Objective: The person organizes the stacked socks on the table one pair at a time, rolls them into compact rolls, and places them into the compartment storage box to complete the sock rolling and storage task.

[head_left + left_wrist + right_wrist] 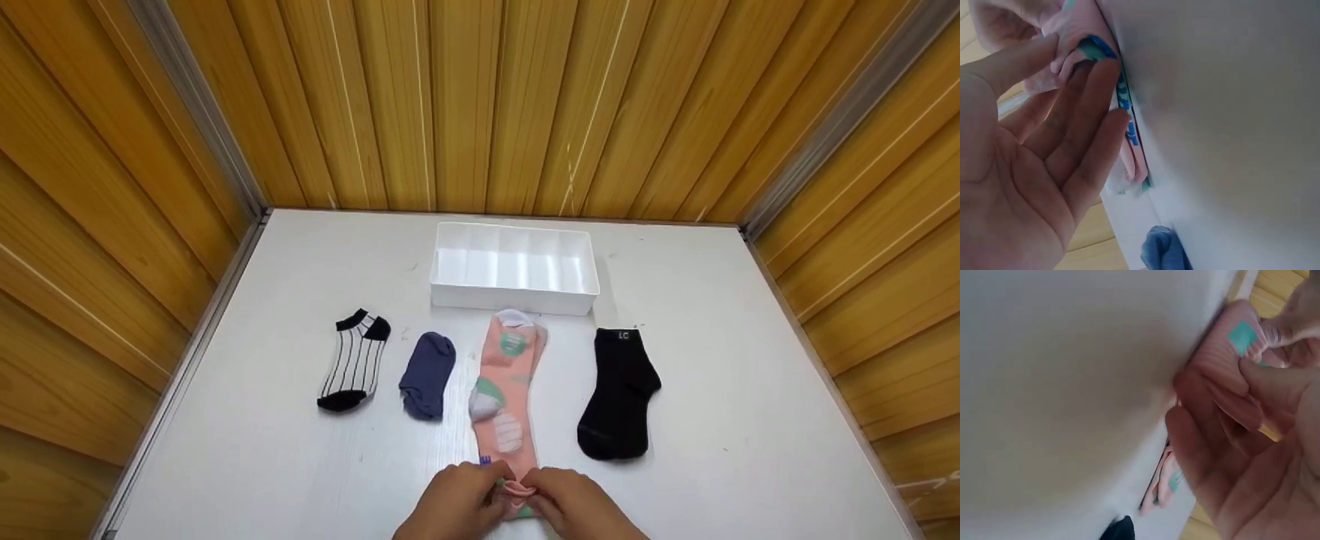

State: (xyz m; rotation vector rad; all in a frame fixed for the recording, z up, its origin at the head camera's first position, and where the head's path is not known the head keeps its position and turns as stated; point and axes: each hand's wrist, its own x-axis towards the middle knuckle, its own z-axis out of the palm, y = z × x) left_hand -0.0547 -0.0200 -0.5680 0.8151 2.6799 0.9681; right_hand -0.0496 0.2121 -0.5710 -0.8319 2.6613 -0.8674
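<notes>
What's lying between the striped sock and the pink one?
A dark blue sock lies between the striped sock and pink sock; the head view shows it.

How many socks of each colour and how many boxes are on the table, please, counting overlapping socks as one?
White-and-black striped low-cut sock: 1
Navy-blue folded sock: 1
Long pink sock with green and white patches: 1
Black ankle sock: 1
White rectangular plastic box: 1
Total: 5

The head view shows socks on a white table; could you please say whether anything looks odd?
Nothing seems spilled; only the short navy-blue sock looks rumpled at its near end, unlike the flatter black ankle sock.
</notes>
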